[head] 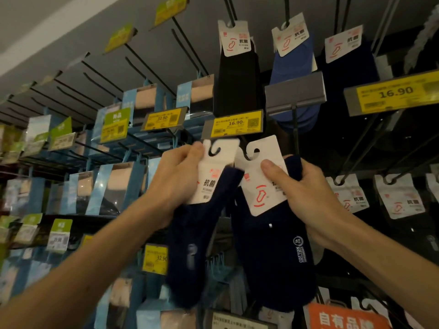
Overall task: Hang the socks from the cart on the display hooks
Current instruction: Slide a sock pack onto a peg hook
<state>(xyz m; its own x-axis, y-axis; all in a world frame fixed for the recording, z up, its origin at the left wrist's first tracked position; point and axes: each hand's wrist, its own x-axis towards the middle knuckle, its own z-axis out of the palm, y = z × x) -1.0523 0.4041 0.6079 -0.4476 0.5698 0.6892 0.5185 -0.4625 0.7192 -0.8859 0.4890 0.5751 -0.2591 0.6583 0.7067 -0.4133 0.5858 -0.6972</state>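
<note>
Under price tag (234, 123), left hand (175, 176) pinching left socks (190, 245), right hand (306, 193) gripping right socks (273, 257), cards (215, 167) touching

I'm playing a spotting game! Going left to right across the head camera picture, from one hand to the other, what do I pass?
left hand → left navy socks → right navy socks → right hand

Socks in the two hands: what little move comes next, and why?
Probably the right hand should slide its card by the slot onto the black hook below the 16.90 tag. That slot sits right at the hook, while the left hand holds its socks just beside it, so those likely go on after.
</note>
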